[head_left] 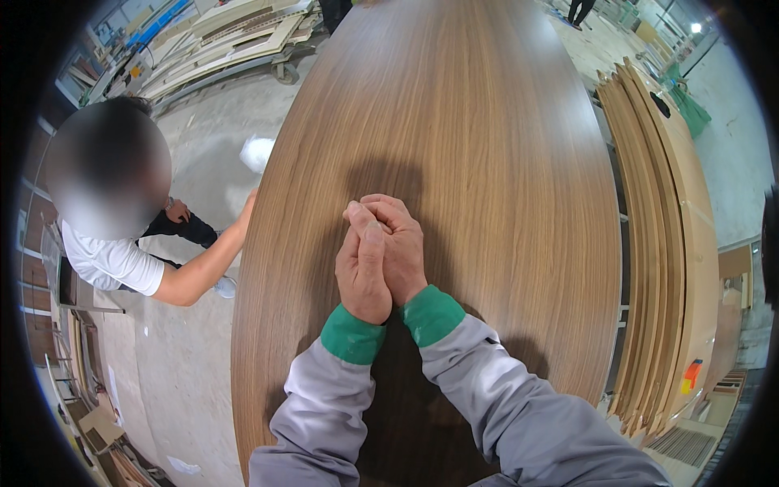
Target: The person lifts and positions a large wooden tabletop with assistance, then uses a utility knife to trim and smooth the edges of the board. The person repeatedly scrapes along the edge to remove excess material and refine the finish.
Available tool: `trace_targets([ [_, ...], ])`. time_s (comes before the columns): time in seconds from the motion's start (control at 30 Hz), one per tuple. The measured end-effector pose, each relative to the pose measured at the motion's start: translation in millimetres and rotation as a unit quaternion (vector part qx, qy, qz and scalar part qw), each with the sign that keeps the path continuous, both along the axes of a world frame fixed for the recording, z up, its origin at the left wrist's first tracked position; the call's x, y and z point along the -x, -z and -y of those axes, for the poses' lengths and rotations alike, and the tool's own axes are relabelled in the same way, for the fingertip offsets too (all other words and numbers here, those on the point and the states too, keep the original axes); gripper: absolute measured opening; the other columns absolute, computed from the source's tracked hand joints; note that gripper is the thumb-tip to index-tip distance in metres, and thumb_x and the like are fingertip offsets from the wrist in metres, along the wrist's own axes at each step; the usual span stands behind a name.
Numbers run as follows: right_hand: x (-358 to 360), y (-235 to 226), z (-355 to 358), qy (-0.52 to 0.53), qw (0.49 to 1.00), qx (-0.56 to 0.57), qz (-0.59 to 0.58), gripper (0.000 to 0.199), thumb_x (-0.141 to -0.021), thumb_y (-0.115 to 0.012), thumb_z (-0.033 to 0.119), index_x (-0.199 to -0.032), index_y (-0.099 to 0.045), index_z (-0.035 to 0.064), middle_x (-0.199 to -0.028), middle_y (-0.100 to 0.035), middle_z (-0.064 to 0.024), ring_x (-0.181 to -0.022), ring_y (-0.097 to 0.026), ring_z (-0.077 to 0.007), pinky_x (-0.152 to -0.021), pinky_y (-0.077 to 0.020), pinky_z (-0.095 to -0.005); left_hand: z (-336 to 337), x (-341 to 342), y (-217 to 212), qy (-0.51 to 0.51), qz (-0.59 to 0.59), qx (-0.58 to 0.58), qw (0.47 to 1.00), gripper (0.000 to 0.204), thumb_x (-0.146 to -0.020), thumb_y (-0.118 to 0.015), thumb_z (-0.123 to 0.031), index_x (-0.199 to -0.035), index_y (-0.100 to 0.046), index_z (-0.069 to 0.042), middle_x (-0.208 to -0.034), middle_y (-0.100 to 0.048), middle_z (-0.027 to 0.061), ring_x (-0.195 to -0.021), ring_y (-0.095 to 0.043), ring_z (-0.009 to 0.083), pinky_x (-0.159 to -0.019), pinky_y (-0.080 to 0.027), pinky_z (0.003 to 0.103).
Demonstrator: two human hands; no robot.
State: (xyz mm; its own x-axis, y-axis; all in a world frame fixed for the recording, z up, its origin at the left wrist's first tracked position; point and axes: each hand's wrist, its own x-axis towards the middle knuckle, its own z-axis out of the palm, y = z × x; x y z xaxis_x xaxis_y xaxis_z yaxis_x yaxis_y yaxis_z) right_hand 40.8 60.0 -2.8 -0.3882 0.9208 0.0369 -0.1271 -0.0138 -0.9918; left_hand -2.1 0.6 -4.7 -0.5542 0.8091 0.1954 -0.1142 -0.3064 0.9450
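Note:
My left hand (363, 272) and my right hand (406, 247) are clasped together in front of me, fingers folded over each other and thumbs close together. No object shows in either closed hand, though the space between the palms is hidden. Both hands are over a large brown wood-grain panel (454, 114), and their shadow falls on its surface. Grey sleeves with green cuffs cover my forearms.
On the left, a person in a white shirt (114, 260) has a hand (249, 213) at the panel's edge. Tall boards (661, 243) stand along the right side. Stacked panels (235, 40) lie on a wheeled cart at the far left. White scrap (258, 152) shows beside the panel.

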Motion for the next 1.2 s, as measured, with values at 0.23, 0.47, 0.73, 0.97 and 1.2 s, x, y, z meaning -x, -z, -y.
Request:
trace_targets([
  [0.23,0.1,0.3,0.7,0.005,1.0,-0.02,0.008,0.025,-0.098,-0.072,0.025,-0.099,-0.075,-0.0004,-0.116,-0.064,-0.0078,-0.102,-0.064,-0.0169,-0.085,-0.053,-0.03,1.9,-0.8,-1.1,-0.002,-0.002,0.01,1.0,0.039,-0.113,-0.042,-0.028,-0.126,-0.061,0.004,-0.114,-0.064,0.0056,-0.105,-0.058,0.0132,-0.093,-0.047,0.027],
  [0.47,0.2,0.4,0.7,0.005,1.0,-0.017,0.012,0.026,-0.098,-0.072,0.025,-0.099,-0.075,-0.0003,-0.116,-0.064,-0.0078,-0.101,-0.064,-0.0173,-0.085,-0.0532,-0.0303,0.8,-1.5,-1.1,-0.007,0.008,0.008,1.0,0.039,-0.113,-0.042,-0.028,-0.127,-0.061,0.004,-0.114,-0.063,0.0055,-0.105,-0.058,0.0132,-0.093,-0.047,0.027],
  [0.73,0.3,0.9,0.2,0.011,0.999,-0.032,0.018,0.025,-0.098,-0.072,0.025,-0.098,-0.075,0.0,-0.114,-0.065,-0.0076,-0.101,-0.064,-0.0172,-0.085,-0.053,-0.0301,1.4,-0.8,-0.7,-0.005,-0.001,0.009,1.0,0.038,-0.113,-0.043,-0.027,-0.126,-0.061,0.003,-0.113,-0.063,0.005,-0.105,-0.058,0.0128,-0.094,-0.046,0.027],
  [0.97,1.0,1.5,-0.7,0.006,1.0,-0.02,0.018,0.025,-0.098,-0.071,0.025,-0.097,-0.075,0.0001,-0.114,-0.065,-0.0075,-0.101,-0.064,-0.0168,-0.085,-0.0529,-0.0298,0.3,0.3,0.7,-0.005,-0.014,-0.003,1.0,0.038,-0.113,-0.043,-0.028,-0.124,-0.061,0.004,-0.113,-0.063,0.005,-0.105,-0.057,0.0126,-0.093,-0.046,0.027],
  [1.2,-0.5,1.0,-0.3,0.006,0.999,-0.037,0.013,0.023,-0.098,-0.071,0.024,-0.099,-0.076,0.0008,-0.115,-0.065,-0.0081,-0.103,-0.064,-0.018,-0.086,-0.0531,-0.0308,0.0,0.4,1.7,-0.003,-0.008,0.0,1.0,0.038,-0.113,-0.044,-0.028,-0.125,-0.061,0.004,-0.113,-0.063,0.0055,-0.105,-0.058,0.0131,-0.093,-0.047,0.027],
])
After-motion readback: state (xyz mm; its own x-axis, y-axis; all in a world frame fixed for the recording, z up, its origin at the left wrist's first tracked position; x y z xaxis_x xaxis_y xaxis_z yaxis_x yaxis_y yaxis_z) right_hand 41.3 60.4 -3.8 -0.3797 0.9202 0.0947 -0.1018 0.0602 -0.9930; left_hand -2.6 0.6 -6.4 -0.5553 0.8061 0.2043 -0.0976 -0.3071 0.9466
